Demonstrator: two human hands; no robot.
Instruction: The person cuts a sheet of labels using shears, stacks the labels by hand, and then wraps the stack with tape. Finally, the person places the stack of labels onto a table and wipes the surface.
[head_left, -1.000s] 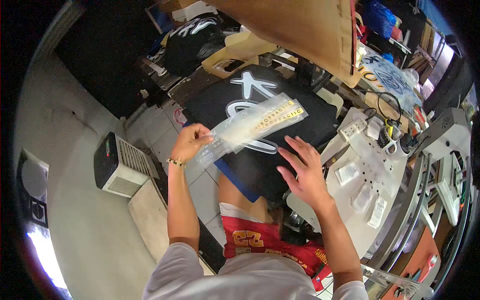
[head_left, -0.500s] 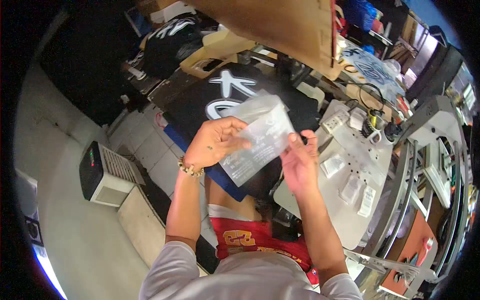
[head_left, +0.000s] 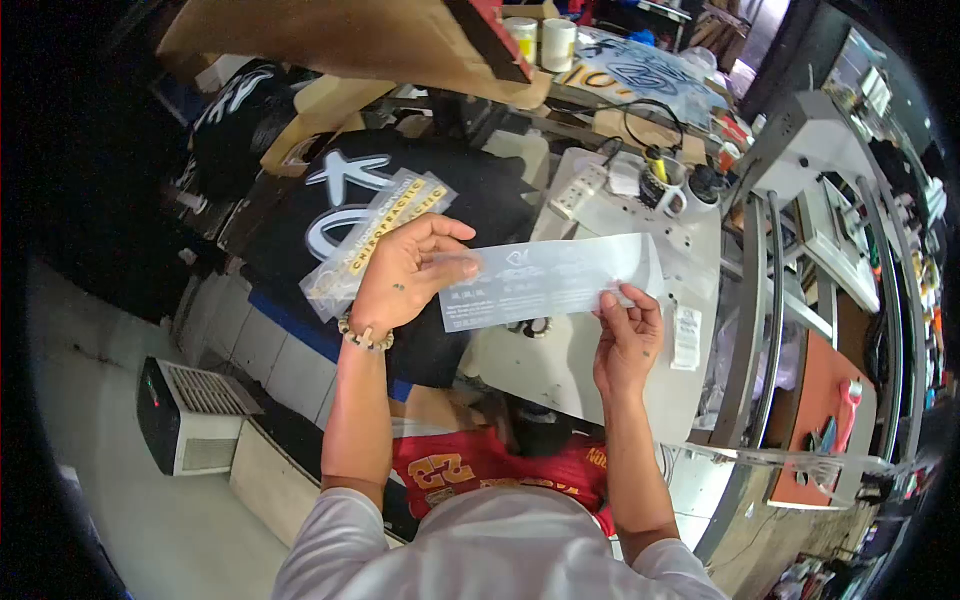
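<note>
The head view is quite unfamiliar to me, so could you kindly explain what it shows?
Of course. There is no machine arm here: one camera, worn on the person's head, looks forward and down at their own bare hands, so the arms rise from the bottom of the picture. The left hand and right hand hold a translucent printed sheet by its two ends. Behind the left hand, clear strips with yellow lettering show over black cloth bearing white shapes; whether that hand touches them is unclear. On the pale table are a power strip, a mug and a printed slip.
</note>
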